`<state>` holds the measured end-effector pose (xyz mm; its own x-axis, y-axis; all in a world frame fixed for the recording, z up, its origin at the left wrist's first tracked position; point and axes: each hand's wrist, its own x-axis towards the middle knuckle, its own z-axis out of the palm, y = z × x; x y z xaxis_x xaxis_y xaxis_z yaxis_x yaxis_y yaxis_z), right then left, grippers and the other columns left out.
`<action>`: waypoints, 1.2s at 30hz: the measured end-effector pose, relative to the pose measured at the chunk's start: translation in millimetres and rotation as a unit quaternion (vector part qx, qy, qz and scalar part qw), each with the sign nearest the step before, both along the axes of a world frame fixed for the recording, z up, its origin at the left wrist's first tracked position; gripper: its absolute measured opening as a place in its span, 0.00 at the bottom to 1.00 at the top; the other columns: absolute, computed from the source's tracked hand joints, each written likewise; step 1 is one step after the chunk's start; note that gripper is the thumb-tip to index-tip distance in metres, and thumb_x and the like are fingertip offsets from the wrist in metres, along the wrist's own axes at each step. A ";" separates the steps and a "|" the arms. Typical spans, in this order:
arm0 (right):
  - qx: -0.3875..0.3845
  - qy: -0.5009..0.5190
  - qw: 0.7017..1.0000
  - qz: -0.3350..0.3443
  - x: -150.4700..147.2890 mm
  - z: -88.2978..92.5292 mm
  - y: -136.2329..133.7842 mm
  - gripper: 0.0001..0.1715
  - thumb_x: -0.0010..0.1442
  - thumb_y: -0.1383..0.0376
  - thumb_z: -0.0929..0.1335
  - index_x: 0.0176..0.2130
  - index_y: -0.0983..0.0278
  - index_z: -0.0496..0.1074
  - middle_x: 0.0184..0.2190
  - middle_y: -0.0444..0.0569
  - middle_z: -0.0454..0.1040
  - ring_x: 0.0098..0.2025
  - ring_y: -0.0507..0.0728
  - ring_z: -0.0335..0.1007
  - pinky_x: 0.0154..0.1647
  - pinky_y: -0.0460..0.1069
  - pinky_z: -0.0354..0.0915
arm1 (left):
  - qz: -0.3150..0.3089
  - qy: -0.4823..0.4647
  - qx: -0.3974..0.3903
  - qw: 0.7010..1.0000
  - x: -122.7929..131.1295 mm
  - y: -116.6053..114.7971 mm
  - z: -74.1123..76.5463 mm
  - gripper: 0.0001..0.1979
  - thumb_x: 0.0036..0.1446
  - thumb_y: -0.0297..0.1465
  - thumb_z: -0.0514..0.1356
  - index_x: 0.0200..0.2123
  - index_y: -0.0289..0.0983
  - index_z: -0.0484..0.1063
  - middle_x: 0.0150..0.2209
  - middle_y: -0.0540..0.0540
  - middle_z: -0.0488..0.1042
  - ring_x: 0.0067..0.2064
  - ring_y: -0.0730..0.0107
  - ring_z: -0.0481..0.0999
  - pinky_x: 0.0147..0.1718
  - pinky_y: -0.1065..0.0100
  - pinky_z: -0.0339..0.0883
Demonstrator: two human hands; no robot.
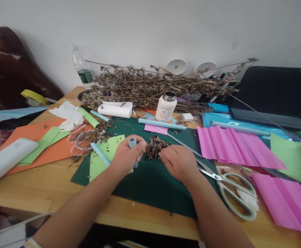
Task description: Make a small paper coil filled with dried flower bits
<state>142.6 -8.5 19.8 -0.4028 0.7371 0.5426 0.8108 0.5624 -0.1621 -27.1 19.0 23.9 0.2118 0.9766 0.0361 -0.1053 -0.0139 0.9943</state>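
My left hand (124, 155) is wrapped round a light blue rolled paper tube (132, 143), held upright with its hollow end up. Right of it, a clump of dried brown leaves (154, 144) sits over the dark green cutting mat (155, 193). My right hand (181, 160) has its fingers bent together at the clump's right edge, pinching the dried leaves. Under and behind my left hand lies a light green paper sheet (96, 168), with another blue paper tube (100, 154) on it. Scissors (217, 177) with pale green handles lie beside my right forearm.
Behind the mat stand a white bottle without a lid (165, 108) and a long heap of dried stems (140, 84). Pink crepe paper (233, 144) is at the right, near a dark laptop (276, 93). Orange paper (54, 151) and a white case (11, 160) lie left.
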 end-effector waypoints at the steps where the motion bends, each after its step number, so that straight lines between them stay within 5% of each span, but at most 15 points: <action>1: -0.002 0.012 1.000 -0.011 4.1 -0.8 1.2 0.16 0.55 0.65 0.57 0.20 0.64 0.63 0.17 0.47 0.66 0.22 0.52 0.59 0.24 0.47 0.51 | 0.027 -0.035 0.000 0.999 -3.5 4.5 1.3 0.06 0.45 0.31 0.54 0.22 0.35 0.59 0.13 0.57 0.56 0.13 0.83 0.53 0.12 0.78 0.47; 5: -0.023 0.053 0.997 -0.041 14.7 -1.2 3.8 0.16 0.56 0.65 0.55 0.20 0.64 0.61 0.16 0.46 0.63 0.21 0.51 0.58 0.23 0.46 0.52 | 0.124 -0.036 0.075 0.989 -19.4 20.9 5.2 0.05 0.46 0.31 0.54 0.23 0.36 0.59 0.18 0.55 0.59 0.14 0.83 0.55 0.15 0.76 0.51; 7: -0.046 0.067 0.996 -0.045 14.5 -0.8 3.6 0.16 0.56 0.64 0.55 0.20 0.63 0.60 0.15 0.45 0.61 0.20 0.51 0.57 0.22 0.45 0.51 | 0.181 0.102 0.141 0.968 -26.2 26.3 5.0 0.06 0.46 0.32 0.54 0.23 0.36 0.62 0.19 0.53 0.63 0.18 0.79 0.60 0.18 0.74 0.55; 9: -0.071 0.084 0.993 -0.049 12.6 -1.3 3.1 0.16 0.56 0.63 0.55 0.20 0.63 0.59 0.15 0.43 0.60 0.19 0.50 0.56 0.20 0.45 0.50 | 0.218 0.273 0.209 0.913 -32.1 30.9 3.5 0.06 0.47 0.32 0.54 0.26 0.36 0.67 0.24 0.48 0.68 0.26 0.71 0.66 0.26 0.70 0.59; 11: -0.095 0.110 0.987 -0.062 10.8 -3.0 2.8 0.15 0.56 0.62 0.55 0.20 0.63 0.57 0.14 0.42 0.58 0.18 0.49 0.54 0.19 0.45 0.48 | 0.208 0.404 0.241 0.857 -37.2 35.7 1.4 0.10 0.49 0.32 0.53 0.33 0.36 0.69 0.33 0.45 0.70 0.35 0.64 0.67 0.33 0.67 0.59; 14: -0.126 0.157 0.976 -0.079 8.9 -5.7 2.7 0.16 0.57 0.63 0.54 0.20 0.63 0.54 0.14 0.40 0.55 0.17 0.48 0.51 0.18 0.44 0.48 | 0.166 0.491 0.228 0.824 -40.4 39.8 -0.4 0.16 0.51 0.34 0.51 0.43 0.36 0.65 0.38 0.42 0.69 0.38 0.60 0.67 0.34 0.65 0.59; 18: -0.144 0.219 0.961 -0.089 4.3 -2.0 1.5 0.17 0.59 0.63 0.51 0.20 0.63 0.52 0.15 0.39 0.51 0.18 0.48 0.50 0.19 0.43 0.50 | 0.070 0.424 0.276 0.860 -30.9 29.4 1.5 0.15 0.51 0.36 0.51 0.40 0.36 0.67 0.32 0.44 0.69 0.33 0.66 0.67 0.31 0.69 0.59; 23: -0.128 0.299 0.941 -0.096 1.1 10.8 -4.3 0.11 0.57 0.65 0.55 0.27 0.63 0.61 0.17 0.40 0.56 0.18 0.48 0.51 0.19 0.44 0.50 | -0.076 0.181 0.295 0.935 -4.2 -4.3 3.4 0.08 0.50 0.32 0.53 0.32 0.35 0.68 0.25 0.48 0.67 0.27 0.74 0.66 0.28 0.73 0.59; 30: -0.104 0.494 0.850 0.149 -8.9 13.4 -18.4 0.12 0.57 0.61 0.55 0.25 0.62 0.58 0.21 0.42 0.56 0.26 0.51 0.55 0.27 0.48 0.54 | -0.233 0.054 0.216 0.947 24.6 -34.3 -10.8 0.11 0.49 0.36 0.54 0.30 0.31 0.66 0.24 0.47 0.66 0.25 0.76 0.64 0.26 0.74 0.60; 36: -0.206 0.360 0.889 0.194 -18.3 20.5 -24.8 0.12 0.57 0.64 0.54 0.25 0.63 0.59 0.31 0.47 0.61 0.36 0.53 0.58 0.38 0.52 0.56 | -0.235 0.092 0.216 0.943 31.2 -36.1 -28.9 0.13 0.50 0.36 0.52 0.32 0.30 0.65 0.29 0.45 0.68 0.33 0.69 0.67 0.32 0.70 0.63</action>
